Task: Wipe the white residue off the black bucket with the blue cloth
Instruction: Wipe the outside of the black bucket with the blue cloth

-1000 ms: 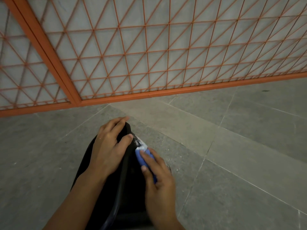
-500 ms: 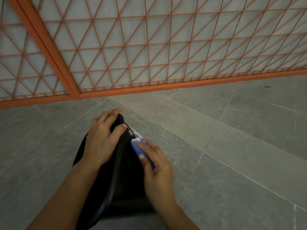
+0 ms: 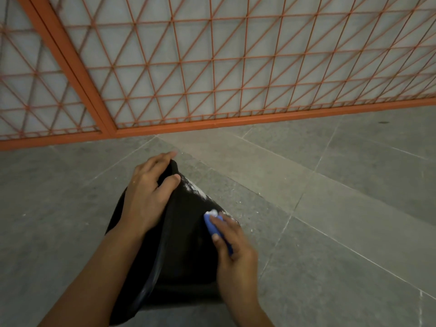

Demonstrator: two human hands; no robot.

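1. The bucket (image 3: pixel 186 234) lies on its side on the grey tiled floor (image 3: pixel 330 232), at the floor's near edge in the head view, mouth toward the left and dark outer wall facing up.
2. The left hand (image 3: pixel 147 194) grips the bucket's far end: its fingers curl over the top edge and the thumb presses against the wall beside them.
3. The right hand (image 3: pixel 232 251) pinches the cloth (image 3: pixel 213 224) between thumb and fingers and presses it against the right side of the bucket's wall.
4. The cloth is bunched small; its far tip looks whitish where it meets the wall. Most of it is hidden under the fingers.
5. The residue (image 3: pixel 195 188) runs as a white streak along the bucket's upper right edge, from just beside the left thumb down toward the cloth. A further pale patch shows just past the cloth.
6. White specks lie on the floor near the bucket's right side.
7. An orange metal grille (image 3: pixel 236 79) with a triangle pattern stands along the floor's far edge, well apart from the bucket, with a pale surface behind it.
8. Both forearms are bare and reach in from the bottom of the view.
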